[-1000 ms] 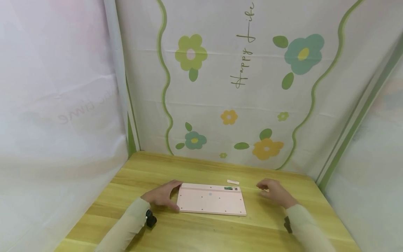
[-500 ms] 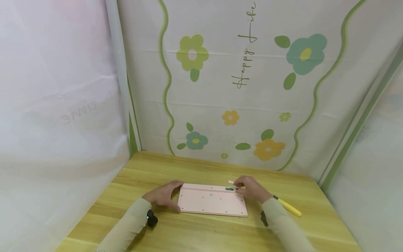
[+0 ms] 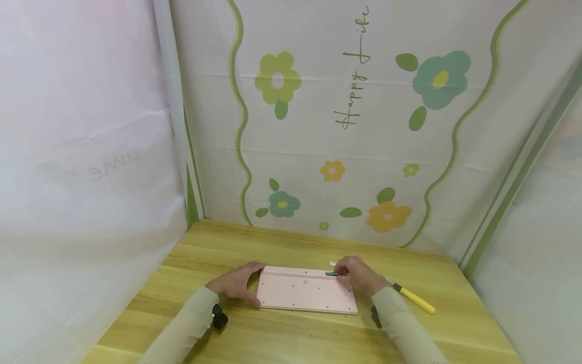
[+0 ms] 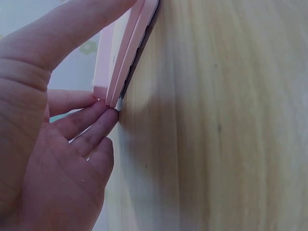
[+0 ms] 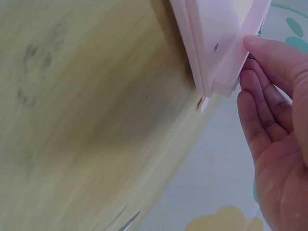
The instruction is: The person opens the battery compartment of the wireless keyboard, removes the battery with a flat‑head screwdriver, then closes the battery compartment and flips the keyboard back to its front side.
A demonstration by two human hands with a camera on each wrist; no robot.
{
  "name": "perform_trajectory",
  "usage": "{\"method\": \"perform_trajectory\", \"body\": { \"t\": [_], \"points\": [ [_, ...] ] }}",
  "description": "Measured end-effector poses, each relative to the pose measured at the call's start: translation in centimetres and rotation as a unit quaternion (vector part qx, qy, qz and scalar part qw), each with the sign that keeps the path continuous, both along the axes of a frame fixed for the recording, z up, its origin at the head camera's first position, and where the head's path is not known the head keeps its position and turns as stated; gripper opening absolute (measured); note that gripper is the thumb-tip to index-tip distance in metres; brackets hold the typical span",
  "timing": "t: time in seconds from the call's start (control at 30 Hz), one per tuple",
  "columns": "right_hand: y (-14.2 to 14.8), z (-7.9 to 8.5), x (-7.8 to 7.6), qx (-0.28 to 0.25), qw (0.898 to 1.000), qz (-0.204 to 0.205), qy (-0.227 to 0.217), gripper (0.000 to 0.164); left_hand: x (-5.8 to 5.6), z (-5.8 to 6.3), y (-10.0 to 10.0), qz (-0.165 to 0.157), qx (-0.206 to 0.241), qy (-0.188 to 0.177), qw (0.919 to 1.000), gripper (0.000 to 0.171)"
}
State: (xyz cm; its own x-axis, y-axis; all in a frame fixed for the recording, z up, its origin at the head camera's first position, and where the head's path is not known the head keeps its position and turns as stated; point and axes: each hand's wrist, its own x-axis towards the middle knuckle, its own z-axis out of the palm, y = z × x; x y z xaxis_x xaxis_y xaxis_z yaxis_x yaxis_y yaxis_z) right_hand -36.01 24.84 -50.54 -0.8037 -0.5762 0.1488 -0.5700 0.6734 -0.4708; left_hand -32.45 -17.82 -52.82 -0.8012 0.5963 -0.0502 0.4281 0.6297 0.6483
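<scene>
A pink keyboard (image 3: 291,296) lies face down on the table, screw-dotted back upward. My left hand (image 3: 236,284) holds its left end, thumb at the near corner and fingers at the far corner. In the left wrist view the left fingertips (image 4: 113,115) touch the pink end of the keyboard. My right hand (image 3: 356,275) is at the far right, over a small slot showing a green part (image 3: 331,274). Its thumb and forefinger pinch a small dark piece (image 5: 250,57) beside the raised ridge; the fingers hide most of it.
A yellow-handled screwdriver (image 3: 415,299) lies right of the right wrist, its metal tip (image 5: 130,221) seen in the right wrist view. A small pale cover strip (image 3: 333,263) lies behind the keyboard. Printed curtains (image 3: 309,126) enclose the wooden table (image 3: 273,338).
My right hand has come leftward from beside the keyboard to its slot, then slightly further left, exposing the screwdriver. The left hand keeps its hold.
</scene>
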Motion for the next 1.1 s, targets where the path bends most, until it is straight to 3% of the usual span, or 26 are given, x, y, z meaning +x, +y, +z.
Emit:
{"method": "perform_trajectory", "body": {
  "t": [0.33,0.63,1.1],
  "points": [
    [-0.7,0.4,0.1,-0.019,0.999,-0.004,-0.032,0.009,0.3,0.3,0.0,0.005,0.0,-0.005,1.0,0.116],
    [-0.9,1.2,-0.1,0.004,0.997,-0.013,-0.074,0.007,0.2,0.3,0.1,-0.003,-0.002,0.007,1.0,0.116],
    [1.9,1.4,-0.7,0.008,0.998,-0.017,-0.051,0.004,0.2,0.3,0.1,0.001,-0.002,0.001,1.0,0.116]
  ]
}}
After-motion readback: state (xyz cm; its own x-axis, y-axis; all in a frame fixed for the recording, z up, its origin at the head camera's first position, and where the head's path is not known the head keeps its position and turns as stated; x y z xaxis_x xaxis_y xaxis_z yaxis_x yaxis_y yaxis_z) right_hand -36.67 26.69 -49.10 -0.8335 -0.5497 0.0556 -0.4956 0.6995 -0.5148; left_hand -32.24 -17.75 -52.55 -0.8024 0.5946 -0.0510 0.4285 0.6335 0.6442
